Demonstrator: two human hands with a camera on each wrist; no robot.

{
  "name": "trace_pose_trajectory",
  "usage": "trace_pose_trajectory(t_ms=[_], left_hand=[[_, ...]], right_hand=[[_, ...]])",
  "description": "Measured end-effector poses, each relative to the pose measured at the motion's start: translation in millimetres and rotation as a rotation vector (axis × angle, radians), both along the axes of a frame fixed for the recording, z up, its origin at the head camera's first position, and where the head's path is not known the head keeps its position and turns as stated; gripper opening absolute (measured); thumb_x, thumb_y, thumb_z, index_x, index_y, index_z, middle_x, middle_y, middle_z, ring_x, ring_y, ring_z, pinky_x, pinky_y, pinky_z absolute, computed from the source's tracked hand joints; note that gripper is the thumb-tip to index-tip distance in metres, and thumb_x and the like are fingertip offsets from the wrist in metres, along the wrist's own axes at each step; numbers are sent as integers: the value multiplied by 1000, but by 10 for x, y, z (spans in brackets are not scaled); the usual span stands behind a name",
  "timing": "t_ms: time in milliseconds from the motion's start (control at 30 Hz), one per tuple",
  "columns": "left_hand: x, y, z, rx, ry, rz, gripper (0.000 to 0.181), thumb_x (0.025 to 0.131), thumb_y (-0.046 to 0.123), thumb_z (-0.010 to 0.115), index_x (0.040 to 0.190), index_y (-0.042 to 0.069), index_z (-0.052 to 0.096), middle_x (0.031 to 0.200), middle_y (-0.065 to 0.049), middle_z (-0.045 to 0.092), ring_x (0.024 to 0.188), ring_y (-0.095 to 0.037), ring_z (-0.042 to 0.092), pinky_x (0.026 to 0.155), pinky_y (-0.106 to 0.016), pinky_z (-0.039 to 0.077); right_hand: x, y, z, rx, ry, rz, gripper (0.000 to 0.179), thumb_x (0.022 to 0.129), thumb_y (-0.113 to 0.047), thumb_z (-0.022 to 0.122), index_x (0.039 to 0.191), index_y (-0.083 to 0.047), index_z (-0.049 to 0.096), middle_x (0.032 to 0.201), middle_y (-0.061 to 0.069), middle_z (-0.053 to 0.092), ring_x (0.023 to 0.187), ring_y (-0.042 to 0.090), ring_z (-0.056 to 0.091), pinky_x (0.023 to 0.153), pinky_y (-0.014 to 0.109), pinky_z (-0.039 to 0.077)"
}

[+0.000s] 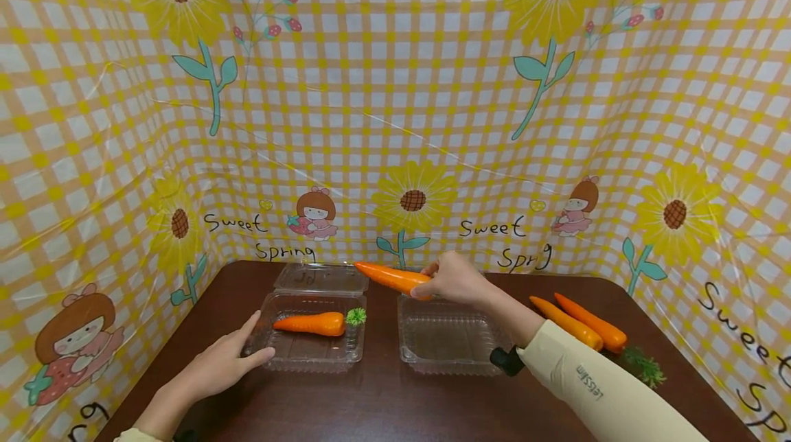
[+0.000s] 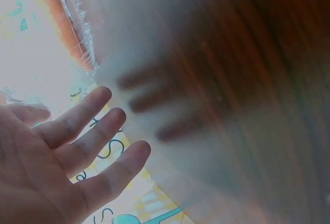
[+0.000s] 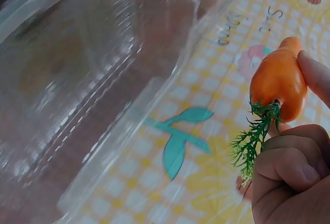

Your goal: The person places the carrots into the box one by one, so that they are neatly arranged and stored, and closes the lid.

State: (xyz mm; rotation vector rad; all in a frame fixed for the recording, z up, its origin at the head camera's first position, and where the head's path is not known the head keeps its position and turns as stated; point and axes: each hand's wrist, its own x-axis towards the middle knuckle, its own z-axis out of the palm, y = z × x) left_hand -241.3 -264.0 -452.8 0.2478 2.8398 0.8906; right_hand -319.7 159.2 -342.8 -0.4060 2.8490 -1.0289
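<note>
My right hand (image 1: pixel 456 280) holds a carrot (image 1: pixel 391 278) by its thick end, above the back of the right clear plastic box (image 1: pixel 451 342). The carrot's narrow tip points left, and its green leafy top (image 3: pixel 256 136) hangs down in the right wrist view. In the left box (image 1: pixel 315 362) lies another carrot (image 1: pixel 312 324) with a short green tuft. My left hand (image 1: pixel 231 356) is at that box's left side, thumb by the front rim. Its fingers (image 2: pixel 98 131) look fairly straight in the left wrist view; whether they touch the box I cannot tell.
Two more carrots (image 1: pixel 571 325) lie at the table's right side, with green leaves (image 1: pixel 643 365) towards the front. The left box's lid (image 1: pixel 321 277) is folded back. A checked, flowered cloth (image 1: pixel 395 119) walls the brown table (image 1: pixel 383 408) at the back and sides.
</note>
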Motion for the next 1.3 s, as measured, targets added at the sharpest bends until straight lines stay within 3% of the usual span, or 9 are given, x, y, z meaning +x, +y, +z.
trace_pose_trajectory(t_ms=[200,267,500,567,733,967,1100,1200,1300], left_hand=[[-18,9,0,-22,15,-6,94,97,60,55,163,8,12,151,-30,44,136,-52,44,96,-71,41],[-21,8,2,-25,19,-2,94,97,60,55,163,8,13,150,-30,45,135,-52,44,95,-71,41],[-16,11,1,-10,-1,12,95,96,61,55,163,9,12,151,-30,44,137,-52,43,97,-71,40],[-18,14,5,-12,0,12,95,97,61,55,163,9,12,151,-30,44,137,-52,42,96,-71,40],[-22,16,20,-12,6,14,95,96,62,55,163,9,12,152,-30,43,137,-51,43,98,-71,40],[5,-1,16,27,-12,-1,95,98,58,56,163,6,10,153,-31,41,136,-51,44,97,-69,41],[24,-2,9,38,-14,-5,94,98,57,56,163,7,10,153,-31,40,137,-51,43,97,-70,41],[20,2,6,41,-11,0,94,98,58,55,163,9,9,154,-29,39,138,-50,42,98,-71,40],[13,-3,0,36,-10,4,95,97,59,55,163,9,10,155,-28,39,138,-50,42,99,-71,39]], right_hand=[[10,-336,-37,46,11,107,36,78,-27,88,103,-3,79,76,0,74,53,12,50,53,25,39],[8,-447,-52,53,16,142,35,78,-27,88,101,-3,79,69,2,71,51,12,44,52,26,36],[9,-768,-144,75,28,279,28,81,-26,86,96,-4,80,62,-2,69,47,9,45,51,24,38],[8,-853,-170,77,24,304,27,81,-26,86,95,-4,81,56,-3,65,44,8,36,50,24,34],[20,-1075,-206,107,15,312,26,79,-28,87,90,-5,81,47,-5,50,43,9,26,49,24,30],[37,-1354,-341,223,26,297,32,75,-34,89,92,-8,80,62,-3,64,49,9,43,51,24,37],[63,-1460,-418,280,22,276,34,74,-36,90,93,-9,80,70,-2,67,51,11,44,48,25,35],[68,-1527,-467,329,40,264,31,74,-38,90,72,-11,75,57,-7,52,46,10,36,45,25,28],[59,-1586,-520,361,53,268,47,75,-38,89,51,-16,55,47,-8,29,42,9,23,43,24,20]])
